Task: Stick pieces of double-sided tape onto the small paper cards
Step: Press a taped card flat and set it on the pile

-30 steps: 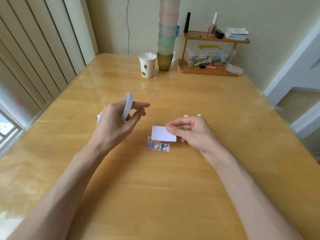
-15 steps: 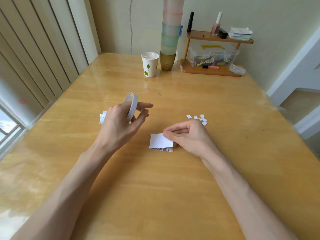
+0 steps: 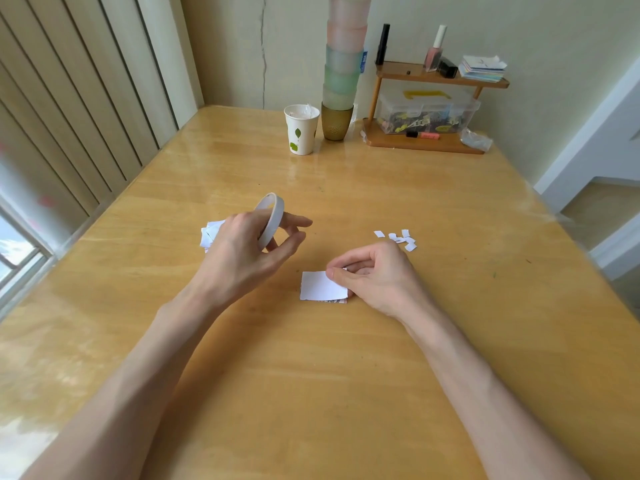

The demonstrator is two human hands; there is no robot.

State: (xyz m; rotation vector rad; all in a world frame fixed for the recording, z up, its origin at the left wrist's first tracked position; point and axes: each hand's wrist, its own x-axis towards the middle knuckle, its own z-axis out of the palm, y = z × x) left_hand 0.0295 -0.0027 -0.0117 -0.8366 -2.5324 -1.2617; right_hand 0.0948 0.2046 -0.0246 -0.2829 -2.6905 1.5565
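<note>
while the left hand grips the tape roll above the table, the right hand pinches a white card lying on a printed card at centre. no tape seen on it. scraps beyond suggest earlier pieces placed. card pile behind the left hand: taped or not, cannot tell.

Open wood across near half of tabletop. Centre taken: right hand pinching white card, left hand gripping tape roll. Paper scraps just beyond right hand; paper pile behind left. Far edge, middle to right, blocked: paper cup, cup stack, wooden shelf.
</note>
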